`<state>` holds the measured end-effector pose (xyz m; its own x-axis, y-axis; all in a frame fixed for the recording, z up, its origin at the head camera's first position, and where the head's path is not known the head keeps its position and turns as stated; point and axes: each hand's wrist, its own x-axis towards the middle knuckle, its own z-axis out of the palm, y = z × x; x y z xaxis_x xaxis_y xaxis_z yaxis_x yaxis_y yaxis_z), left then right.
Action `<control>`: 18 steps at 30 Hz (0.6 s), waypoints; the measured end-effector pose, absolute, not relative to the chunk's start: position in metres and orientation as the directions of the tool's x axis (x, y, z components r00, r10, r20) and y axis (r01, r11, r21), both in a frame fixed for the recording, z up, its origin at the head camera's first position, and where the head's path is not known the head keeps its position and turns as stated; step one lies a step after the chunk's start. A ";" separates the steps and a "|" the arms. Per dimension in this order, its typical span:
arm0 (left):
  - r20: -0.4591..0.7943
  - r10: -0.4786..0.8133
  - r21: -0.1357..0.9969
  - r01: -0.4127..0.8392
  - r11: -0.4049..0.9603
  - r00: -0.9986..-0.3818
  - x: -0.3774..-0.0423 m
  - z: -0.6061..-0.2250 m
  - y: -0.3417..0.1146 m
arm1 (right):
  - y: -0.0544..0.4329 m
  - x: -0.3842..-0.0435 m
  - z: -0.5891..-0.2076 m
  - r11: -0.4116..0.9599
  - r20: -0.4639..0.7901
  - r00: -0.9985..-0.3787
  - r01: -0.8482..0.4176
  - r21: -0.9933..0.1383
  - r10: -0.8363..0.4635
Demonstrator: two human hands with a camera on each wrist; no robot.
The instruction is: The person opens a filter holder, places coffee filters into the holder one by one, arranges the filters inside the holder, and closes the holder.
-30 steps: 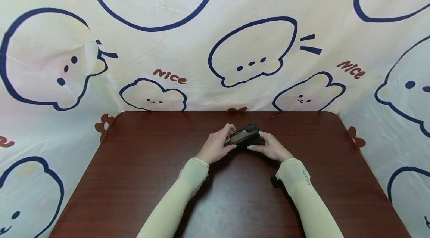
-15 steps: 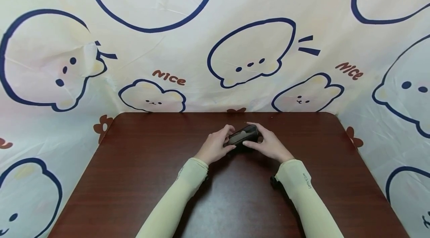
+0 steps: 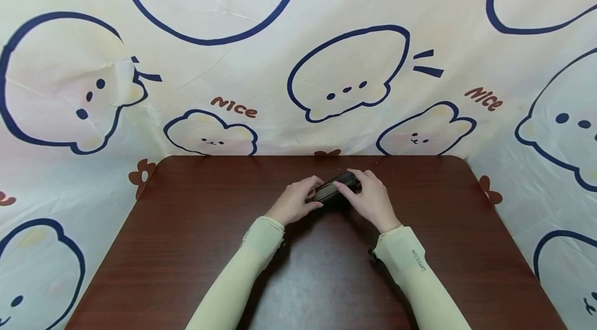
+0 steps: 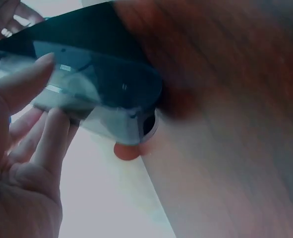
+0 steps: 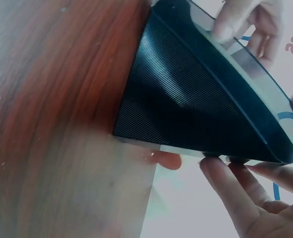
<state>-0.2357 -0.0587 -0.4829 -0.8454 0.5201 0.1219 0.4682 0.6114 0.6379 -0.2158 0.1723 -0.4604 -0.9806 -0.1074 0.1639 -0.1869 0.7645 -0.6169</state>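
Observation:
A black wedge-shaped device point(image 3: 329, 194) with a glossy face is held between both hands near the far side of the table. My left hand point(image 3: 295, 201) grips its left end, thumb in front and fingers behind. In the left wrist view, the left thumb point(image 4: 29, 82) lies over the glossy face point(image 4: 104, 82), which mirrors the surroundings. My right hand point(image 3: 374, 200) holds the other end, with its thumb across the front and fingers over the back. A finely ribbed black side point(image 5: 186, 99) shows in the right wrist view, with the right fingers point(image 5: 225, 183) against its edge.
The dark reddish-brown wooden table point(image 3: 200, 247) has rounded far corners. A pale cloth point(image 3: 270, 81) printed with blue-outlined cartoon faces hangs behind it and along both sides. Light sleeves point(image 3: 233, 273) cover both forearms, each with a small black thing at the wrist.
My right hand has come up round the device's right end, and its thumb has slid left across the front. Both hands and the device have shifted slightly left.

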 end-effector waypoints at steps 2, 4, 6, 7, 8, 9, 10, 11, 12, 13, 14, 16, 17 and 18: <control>0.108 0.547 0.645 0.477 0.597 -0.830 -0.237 -0.482 -0.064 | 0.171 -0.217 -0.459 0.758 0.140 -0.983 -0.179 -0.627 -0.116; 0.093 0.570 0.658 0.480 0.581 -0.817 -0.238 -0.481 -0.069 | 0.170 -0.219 -0.458 0.748 0.116 -0.985 -0.173 -0.640 -0.129; 0.078 0.582 0.675 0.473 0.567 -0.810 -0.238 -0.480 -0.075 | 0.168 -0.221 -0.457 0.741 0.094 -0.985 -0.171 -0.650 -0.145; 0.069 0.583 0.678 0.467 0.567 -0.809 -0.238 -0.480 -0.078 | 0.167 -0.222 -0.456 0.736 0.085 -0.984 -0.172 -0.655 -0.155; 0.063 0.583 0.685 0.460 0.566 -0.810 -0.238 -0.480 -0.080 | 0.166 -0.224 -0.456 0.731 0.078 -0.983 -0.174 -0.660 -0.164; 0.060 0.579 0.686 0.455 0.568 -0.813 -0.238 -0.480 -0.082 | 0.165 -0.225 -0.455 0.725 0.071 -0.982 -0.176 -0.665 -0.173; 0.059 0.574 0.683 0.453 0.574 -0.816 -0.238 -0.480 -0.083 | 0.164 -0.226 -0.455 0.721 0.067 -0.981 -0.180 -0.669 -0.183; 0.061 0.567 0.680 0.450 0.579 -0.821 -0.237 -0.480 -0.084 | 0.164 -0.228 -0.455 0.715 0.064 -0.979 -0.185 -0.674 -0.193; 0.062 0.558 0.673 0.448 0.589 -0.827 -0.236 -0.481 -0.086 | 0.163 -0.229 -0.454 0.712 0.064 -0.977 -0.194 -0.675 -0.205; 0.062 0.547 0.666 0.443 0.601 -0.835 -0.236 -0.481 -0.087 | 0.162 -0.231 -0.454 0.707 0.064 -0.974 -0.202 -0.678 -0.217; 0.065 0.536 0.661 0.438 0.609 -0.842 -0.235 -0.481 -0.088 | 0.162 -0.233 -0.454 0.703 0.064 -0.972 -0.210 -0.679 -0.228; 0.068 0.516 0.663 0.425 0.616 -0.854 -0.234 -0.481 -0.089 | 0.160 -0.236 -0.454 0.695 0.066 -0.966 -0.227 -0.683 -0.250; 0.068 0.507 0.665 0.418 0.619 -0.859 -0.233 -0.482 -0.090 | 0.160 -0.237 -0.454 0.690 0.066 -0.963 -0.235 -0.685 -0.262; 0.067 0.499 0.668 0.411 0.621 -0.864 -0.233 -0.482 -0.091 | 0.159 -0.239 -0.454 0.687 0.065 -0.961 -0.239 -0.687 -0.269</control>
<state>-0.2326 -0.0909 -0.4822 -0.8638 0.4993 0.0675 0.4109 0.6207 0.6678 -0.2387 0.1588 -0.4543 -0.9610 -0.2689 0.0649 -0.2385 0.6866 -0.6868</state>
